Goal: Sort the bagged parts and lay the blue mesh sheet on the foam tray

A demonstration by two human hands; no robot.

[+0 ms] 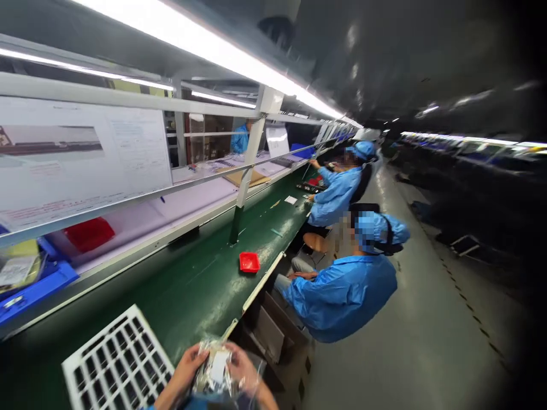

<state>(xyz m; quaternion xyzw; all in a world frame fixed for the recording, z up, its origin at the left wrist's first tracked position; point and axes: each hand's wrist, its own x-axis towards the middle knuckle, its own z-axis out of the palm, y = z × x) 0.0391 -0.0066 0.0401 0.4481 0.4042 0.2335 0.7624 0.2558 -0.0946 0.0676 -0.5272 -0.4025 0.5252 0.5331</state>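
Note:
At the bottom edge of the view my left hand [184, 369] and my right hand [241, 369] both grip a clear plastic bag [215, 367] with a white label on it. The bag is held between them, just off the front edge of the green conveyor belt [188, 285]. A white slotted tray [117, 364] lies on the belt right beside my left hand.
A small red bin [249, 262] sits on the belt farther along. Two co-workers in blue coats and caps [346, 285] sit along the belt's right side. Cardboard boxes [273, 330] stand under the belt edge. Shelf with blue and red bins [88, 233] at left; grey aisle floor at right.

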